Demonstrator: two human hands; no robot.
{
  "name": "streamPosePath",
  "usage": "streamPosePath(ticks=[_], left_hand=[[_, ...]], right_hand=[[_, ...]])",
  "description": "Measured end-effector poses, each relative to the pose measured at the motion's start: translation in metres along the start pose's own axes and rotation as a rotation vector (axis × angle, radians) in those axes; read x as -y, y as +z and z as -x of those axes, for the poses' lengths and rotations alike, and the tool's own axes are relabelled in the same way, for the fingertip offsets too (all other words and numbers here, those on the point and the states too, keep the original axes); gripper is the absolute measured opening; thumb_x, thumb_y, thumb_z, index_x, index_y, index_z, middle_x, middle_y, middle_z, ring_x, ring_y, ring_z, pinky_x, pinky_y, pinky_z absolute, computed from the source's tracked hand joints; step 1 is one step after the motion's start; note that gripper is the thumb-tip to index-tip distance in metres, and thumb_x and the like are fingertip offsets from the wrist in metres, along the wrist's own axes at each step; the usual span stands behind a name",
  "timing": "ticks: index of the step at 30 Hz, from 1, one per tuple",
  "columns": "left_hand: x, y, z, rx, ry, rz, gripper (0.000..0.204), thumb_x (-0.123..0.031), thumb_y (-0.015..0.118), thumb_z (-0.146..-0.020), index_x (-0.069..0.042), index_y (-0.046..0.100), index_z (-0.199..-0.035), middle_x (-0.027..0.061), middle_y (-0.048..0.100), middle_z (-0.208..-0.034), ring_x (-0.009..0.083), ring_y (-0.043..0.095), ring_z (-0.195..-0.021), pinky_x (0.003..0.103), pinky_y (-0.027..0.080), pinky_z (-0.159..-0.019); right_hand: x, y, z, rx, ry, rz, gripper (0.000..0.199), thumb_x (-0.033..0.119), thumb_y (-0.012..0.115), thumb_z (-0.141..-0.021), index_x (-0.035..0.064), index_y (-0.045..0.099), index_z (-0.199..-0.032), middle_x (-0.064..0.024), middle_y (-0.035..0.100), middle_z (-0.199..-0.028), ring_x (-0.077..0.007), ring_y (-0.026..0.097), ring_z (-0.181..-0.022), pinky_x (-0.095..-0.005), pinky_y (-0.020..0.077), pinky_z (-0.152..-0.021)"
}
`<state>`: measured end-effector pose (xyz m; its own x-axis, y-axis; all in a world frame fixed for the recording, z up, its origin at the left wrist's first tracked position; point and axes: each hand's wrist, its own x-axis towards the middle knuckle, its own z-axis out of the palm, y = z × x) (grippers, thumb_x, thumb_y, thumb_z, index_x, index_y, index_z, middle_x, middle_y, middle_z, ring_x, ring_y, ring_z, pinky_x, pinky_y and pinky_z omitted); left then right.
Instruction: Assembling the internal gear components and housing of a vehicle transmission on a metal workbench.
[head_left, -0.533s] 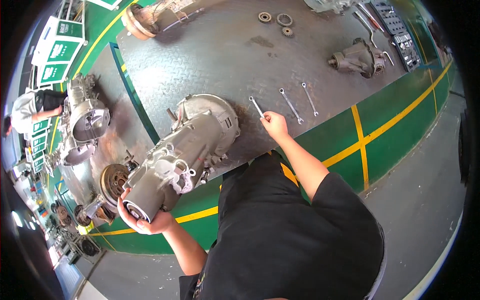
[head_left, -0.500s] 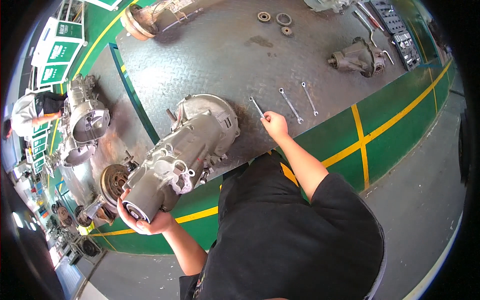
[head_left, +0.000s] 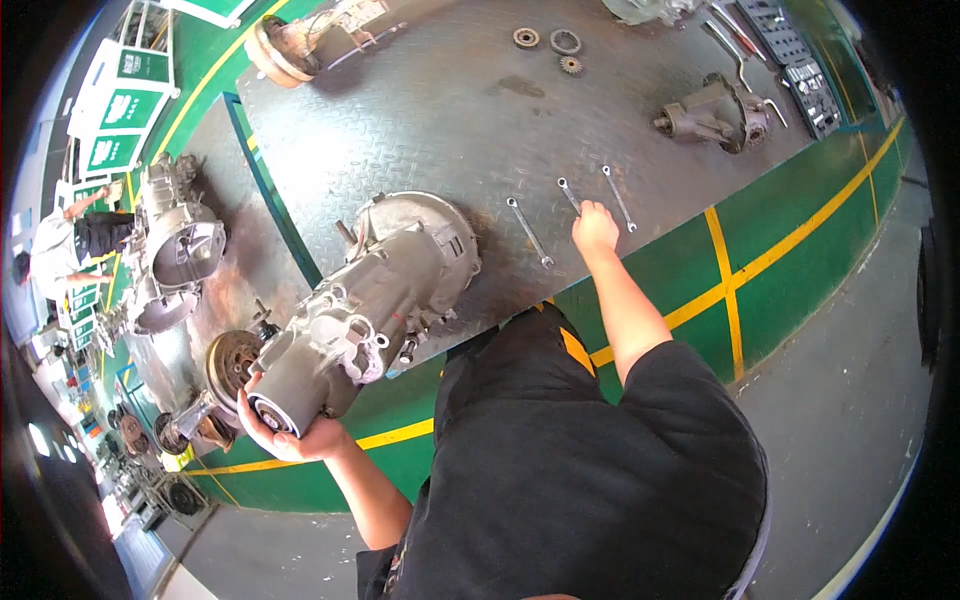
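Observation:
A large grey metal gearbox lies on its side on the steel checker-plate workbench. My left hand cups the round output end of the gearbox at the bench's near edge. My right hand rests on the middle one of three wrenches, a steel wrench. A second wrench lies to its left and a third wrench to its right.
A smaller housing part and a socket set tray lie at the far right of the bench. Three gear rings sit at the back. Another gearbox housing stands left, near a person. The floor is green with yellow lines.
My right hand has slid right along the bench, from the left wrench to the middle one. My left hand stays under the gearbox end.

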<state>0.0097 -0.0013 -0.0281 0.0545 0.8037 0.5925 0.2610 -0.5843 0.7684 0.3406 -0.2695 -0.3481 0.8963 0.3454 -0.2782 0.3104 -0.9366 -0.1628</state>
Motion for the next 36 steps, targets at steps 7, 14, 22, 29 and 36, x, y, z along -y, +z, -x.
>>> streamPosePath(ticks=[7, 14, 22, 29, 36], left_hand=[[-0.001, -0.002, 0.003, 0.076, 0.022, -0.045, 0.069, -0.052, 0.037, -0.094, 0.005, 0.052, -0.13, 0.0231, 0.062, -0.115, 0.0331, 0.061, -0.105, 0.047, 0.05, -0.093], [-0.012, -0.014, -0.004, 0.218, 0.105, -0.125, 0.068, -0.05, 0.035, -0.096, 0.009, 0.054, -0.125, 0.0258, 0.063, -0.112, 0.0318, 0.062, -0.1, 0.041, 0.049, -0.09], [0.013, -0.049, -0.071, 0.352, 0.008, 0.014, 0.035, -0.019, 0.045, -0.095, 0.005, 0.059, -0.116, 0.0224, 0.057, -0.125, 0.033, 0.053, -0.119, 0.045, 0.04, -0.104], [0.075, 0.006, -0.128, 1.079, -0.142, -0.006, 0.027, -0.021, 0.059, -0.093, 0.004, 0.068, -0.1, 0.0181, 0.068, -0.094, 0.031, 0.064, -0.092, 0.04, 0.049, -0.083], [0.1, 0.018, -0.114, 1.061, -0.639, 0.401, 0.03, -0.02, 0.06, -0.095, 0.004, 0.067, -0.078, 0.0091, 0.063, -0.068, 0.0158, 0.057, -0.065, 0.033, 0.045, -0.061]], right_hand=[[0.001, -0.028, -0.031, 0.296, 0.044, 0.009, 0.032, 0.024, 0.062, -0.079, 0.003, 0.065, -0.103, -0.0203, 0.069, -0.106, -0.0387, 0.066, -0.103, -0.0489, 0.0519, -0.089], [0.004, -0.004, -0.05, 0.291, 0.017, 0.089, 0.036, 0.03, 0.06, -0.081, -0.0007, 0.069, -0.098, -0.0271, 0.068, -0.104, -0.0423, 0.065, -0.103, -0.0487, 0.0505, -0.092], [0.151, -0.158, -0.036, 0.276, -0.371, -0.552, 0.034, 0.032, 0.048, -0.102, 0.0017, 0.063, -0.107, -0.0039, 0.055, -0.066, -0.0113, 0.053, -0.061, -0.0319, 0.0464, -0.059], [0.365, -0.283, 0.045, 0.389, -1.259, -0.075, 0.023, 0.023, 0.063, -0.089, 0.0018, 0.07, -0.082, -0.0135, 0.06, -0.069, -0.0299, 0.06, -0.069, -0.0416, 0.0465, -0.065], [0.431, -0.274, 0.077, 0.219, -1.662, 0.262, 0.029, 0.032, 0.072, -0.08, 0.0084, 0.066, -0.065, -0.0046, 0.057, -0.063, -0.0247, 0.056, -0.07, -0.0379, 0.0443, -0.071]])
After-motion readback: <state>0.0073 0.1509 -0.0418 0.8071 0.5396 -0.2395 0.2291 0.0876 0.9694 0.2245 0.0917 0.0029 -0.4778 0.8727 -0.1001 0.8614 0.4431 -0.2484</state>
